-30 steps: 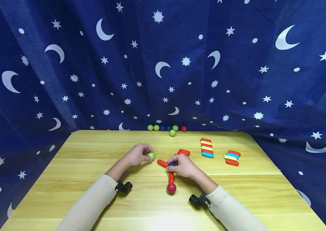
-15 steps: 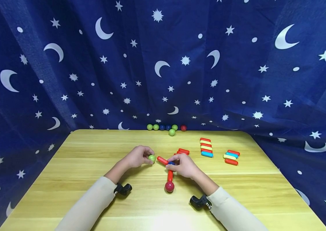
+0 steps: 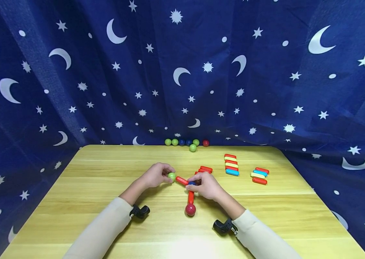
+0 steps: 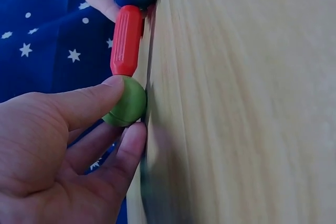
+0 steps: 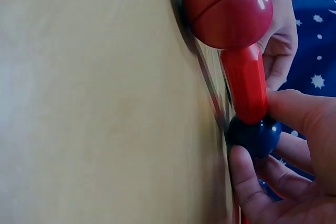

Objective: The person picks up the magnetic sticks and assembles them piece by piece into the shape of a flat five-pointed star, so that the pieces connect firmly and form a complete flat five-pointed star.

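My left hand (image 3: 156, 175) pinches a light green ball (image 4: 131, 103) between thumb and fingers. The ball meets the free end of a red rod (image 4: 126, 40), whose other end joins a dark blue ball (image 5: 256, 137). Fingers and thumb of my right hand (image 3: 207, 186) grip that blue ball and cover much of it in the head view. From the blue ball a second red rod (image 5: 244, 83) runs toward the near side, ending in a larger-looking dark red ball (image 3: 190, 209). The pieces form a bent chain low over the wooden table (image 3: 130, 230).
Green, blue and red balls (image 3: 181, 142) line the table's far edge, with one green ball (image 3: 193, 148) just in front. Behind my right hand lie red rods (image 3: 206, 169). Red, yellow and blue rods sit in a column (image 3: 231, 165) and a smaller group (image 3: 259, 175) rightward.
My left hand has shifted slightly right, bringing the green ball from a small gap up to the red rod's end. The dark red ball has swung slightly left; my right hand keeps its grip.
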`<action>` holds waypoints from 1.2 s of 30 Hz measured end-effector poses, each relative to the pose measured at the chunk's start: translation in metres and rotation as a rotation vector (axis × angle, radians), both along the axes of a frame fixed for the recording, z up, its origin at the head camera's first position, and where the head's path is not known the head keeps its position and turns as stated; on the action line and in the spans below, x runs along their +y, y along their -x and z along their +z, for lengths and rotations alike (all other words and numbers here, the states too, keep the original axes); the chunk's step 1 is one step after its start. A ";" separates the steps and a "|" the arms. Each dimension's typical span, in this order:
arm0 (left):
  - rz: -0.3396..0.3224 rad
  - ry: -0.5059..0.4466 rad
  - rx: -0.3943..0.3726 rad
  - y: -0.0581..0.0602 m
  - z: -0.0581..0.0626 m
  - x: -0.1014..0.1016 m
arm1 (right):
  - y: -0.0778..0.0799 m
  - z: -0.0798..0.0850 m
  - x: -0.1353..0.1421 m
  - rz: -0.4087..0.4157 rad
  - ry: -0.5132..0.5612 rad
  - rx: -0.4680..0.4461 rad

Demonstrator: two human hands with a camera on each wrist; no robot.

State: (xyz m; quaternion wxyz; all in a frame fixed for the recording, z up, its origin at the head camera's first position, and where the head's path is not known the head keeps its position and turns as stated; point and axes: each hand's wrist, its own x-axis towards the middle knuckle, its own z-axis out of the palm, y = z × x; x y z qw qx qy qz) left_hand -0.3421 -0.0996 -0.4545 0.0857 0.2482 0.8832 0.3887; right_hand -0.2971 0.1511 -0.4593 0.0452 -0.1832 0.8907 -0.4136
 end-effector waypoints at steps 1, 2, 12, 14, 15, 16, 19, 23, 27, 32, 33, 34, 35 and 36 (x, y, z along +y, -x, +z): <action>-0.002 -0.002 0.001 0.000 0.000 0.000 | 0.000 0.000 0.000 0.001 -0.003 0.002; -0.005 -0.003 0.002 0.000 0.000 0.000 | 0.000 0.001 0.000 0.002 -0.006 0.003; -0.032 -0.072 -0.063 0.001 -0.001 0.003 | 0.001 0.006 -0.004 0.044 -0.011 -0.009; -0.036 -0.100 -0.080 0.002 -0.002 0.005 | 0.003 0.007 -0.007 0.044 -0.009 -0.016; -0.040 -0.114 -0.090 0.002 -0.003 0.006 | 0.004 0.007 -0.008 0.045 -0.008 -0.021; -0.045 -0.127 -0.096 0.002 -0.003 0.007 | 0.005 0.007 -0.009 0.045 -0.004 -0.030; -0.048 -0.159 -0.119 0.002 -0.006 0.011 | 0.007 0.007 -0.013 0.044 0.001 -0.053; -0.034 -0.198 -0.160 0.003 -0.009 0.014 | 0.010 0.007 -0.016 0.045 0.010 -0.063; -0.039 -0.197 -0.131 0.008 -0.011 0.017 | 0.011 0.005 -0.015 0.038 0.018 -0.039; -0.039 -0.132 -0.041 0.017 -0.010 0.024 | 0.006 0.002 -0.009 -0.019 0.050 -0.037; -0.037 -0.118 -0.026 0.019 -0.010 0.026 | 0.005 0.002 -0.007 -0.032 0.060 -0.046; -0.037 -0.108 -0.010 0.021 -0.011 0.028 | 0.003 0.002 -0.006 -0.049 0.068 -0.056; -0.036 -0.103 0.001 0.023 -0.011 0.030 | 0.002 0.002 -0.004 -0.063 0.075 -0.065; -0.035 -0.101 0.007 0.024 -0.011 0.032 | 0.001 0.002 -0.002 -0.076 0.080 -0.074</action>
